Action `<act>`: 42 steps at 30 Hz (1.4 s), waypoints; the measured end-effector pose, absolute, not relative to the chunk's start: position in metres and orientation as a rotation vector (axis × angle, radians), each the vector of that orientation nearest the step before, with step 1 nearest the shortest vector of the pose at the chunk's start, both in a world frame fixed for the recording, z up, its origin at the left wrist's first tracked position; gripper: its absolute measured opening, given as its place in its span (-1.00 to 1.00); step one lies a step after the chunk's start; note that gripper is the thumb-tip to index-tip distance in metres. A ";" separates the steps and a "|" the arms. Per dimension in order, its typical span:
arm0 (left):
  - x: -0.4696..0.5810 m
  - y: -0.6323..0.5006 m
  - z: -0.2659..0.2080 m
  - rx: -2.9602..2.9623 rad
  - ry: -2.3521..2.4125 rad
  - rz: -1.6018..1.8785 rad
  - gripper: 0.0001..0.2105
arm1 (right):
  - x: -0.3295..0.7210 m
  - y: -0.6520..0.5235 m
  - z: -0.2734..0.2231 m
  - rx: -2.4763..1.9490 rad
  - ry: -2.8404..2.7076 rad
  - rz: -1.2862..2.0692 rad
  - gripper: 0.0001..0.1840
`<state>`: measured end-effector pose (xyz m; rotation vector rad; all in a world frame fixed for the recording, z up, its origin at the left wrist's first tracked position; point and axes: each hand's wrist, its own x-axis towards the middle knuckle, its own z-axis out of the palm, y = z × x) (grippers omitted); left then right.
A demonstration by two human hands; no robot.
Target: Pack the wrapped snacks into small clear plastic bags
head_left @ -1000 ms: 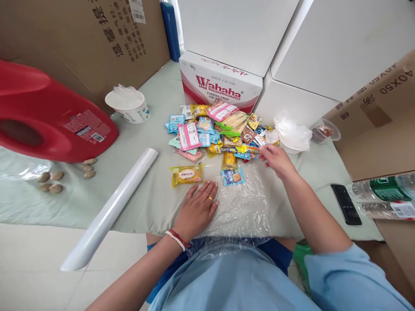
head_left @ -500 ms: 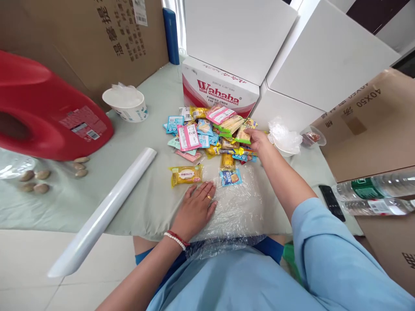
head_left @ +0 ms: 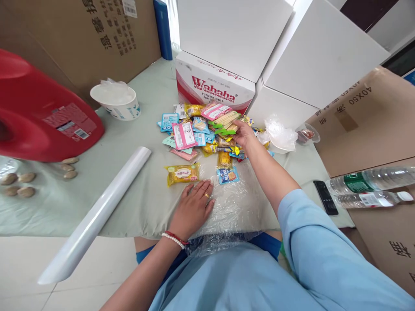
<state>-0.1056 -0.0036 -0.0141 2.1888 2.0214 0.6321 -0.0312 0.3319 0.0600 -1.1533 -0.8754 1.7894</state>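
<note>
My right hand [head_left: 244,134] pinches a clear, green-edged packet of biscuit sticks [head_left: 231,128], which lies against similar packets [head_left: 227,118] on top of a snack pile. My left hand [head_left: 193,207] rests flat on the table, its fingers stretched over the edge of a clear plastic sheet [head_left: 240,207]. Just beyond its fingertips lie a yellow wrapped cake [head_left: 182,173] and a small blue snack packet [head_left: 228,175]. The pile also shows a pink-and-white packet [head_left: 184,135] and several blue sachets, partly covering one another.
Behind the pile stands a Wahaha carton [head_left: 214,82] below white boxes [head_left: 233,34]. At left are a white roll [head_left: 97,211], a paper bowl [head_left: 116,103] and a red jug [head_left: 45,108]. To the right sit a plastic-filled bowl [head_left: 280,136], a black phone-like object [head_left: 325,198] and water bottles [head_left: 372,179].
My right hand has moved left with the biscuit-stick packet, bringing it against the similar packets. My left hand stays flat in place. The whole view has shifted slightly.
</note>
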 end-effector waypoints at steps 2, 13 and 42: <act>-0.106 -0.003 -0.014 2.188 2.020 0.644 -0.55 | -0.036 0.329 0.063 -1.029 -0.808 1.878 -0.88; -0.107 -0.003 -0.014 2.214 2.026 0.654 -0.59 | -0.047 0.324 0.074 -1.095 -0.829 1.978 -0.69; -0.105 0.001 -0.012 2.216 1.990 0.591 -0.50 | 0.267 0.174 0.061 -2.041 -2.610 0.342 -0.40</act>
